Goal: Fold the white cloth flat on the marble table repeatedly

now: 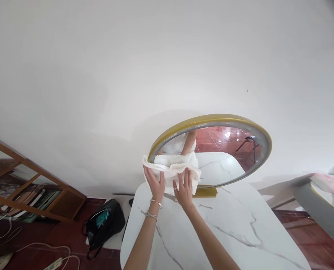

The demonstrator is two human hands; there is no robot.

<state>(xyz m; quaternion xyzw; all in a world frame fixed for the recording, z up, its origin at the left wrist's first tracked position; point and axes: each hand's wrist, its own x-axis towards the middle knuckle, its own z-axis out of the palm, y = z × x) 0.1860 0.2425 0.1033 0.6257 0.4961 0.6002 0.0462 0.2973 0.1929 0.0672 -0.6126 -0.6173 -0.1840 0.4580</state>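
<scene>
A white cloth (168, 168) is bunched against the lower left part of an oval-looking mirror (223, 165) with a gold frame. My left hand (155, 183) holds the cloth's left side, its fingers over the near face and the thumb pointing up. On the right side of the cloth, my right hand (184, 189) grips it with the fingers bent over the fabric and somewhat apart. The mirror stands on a gold base (205, 192), partly covered by the cloth. My forearms and the cloth show again in the glass.
Under the mirror is a white marble-patterned table (226, 232) with rounded corners, close to a white wall (99, 75). A black bag (106, 221) lies at left, near a wooden shelf (40, 183) and cables. At right, a pink-and-white packet (328, 182) rests on another surface.
</scene>
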